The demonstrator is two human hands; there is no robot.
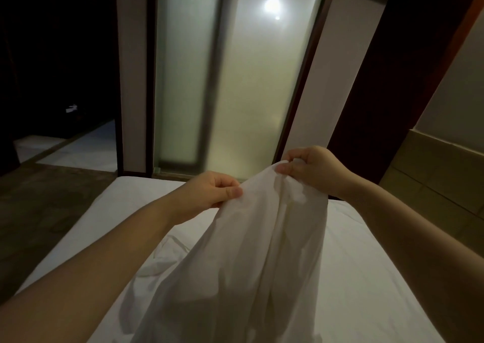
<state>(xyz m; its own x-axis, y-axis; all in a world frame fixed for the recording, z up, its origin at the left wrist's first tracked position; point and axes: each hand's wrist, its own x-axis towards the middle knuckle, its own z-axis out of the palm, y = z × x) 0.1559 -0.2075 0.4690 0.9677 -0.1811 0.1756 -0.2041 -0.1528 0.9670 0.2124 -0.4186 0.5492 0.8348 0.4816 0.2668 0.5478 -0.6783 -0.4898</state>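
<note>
A white cloth, a sheet or pillowcase, hangs in loose folds above a white mattress. My left hand pinches its upper edge between thumb and fingers. My right hand, a little higher and further right, grips the same edge with curled fingers. The cloth drapes down from both hands toward me and hides the middle of the mattress. Both forearms reach in from the lower corners.
Beyond the bed's far edge stands a frosted glass panel lit from behind. A dark doorway opens at the left. Carpeted floor runs along the bed's left side. A padded wall panel is at the right.
</note>
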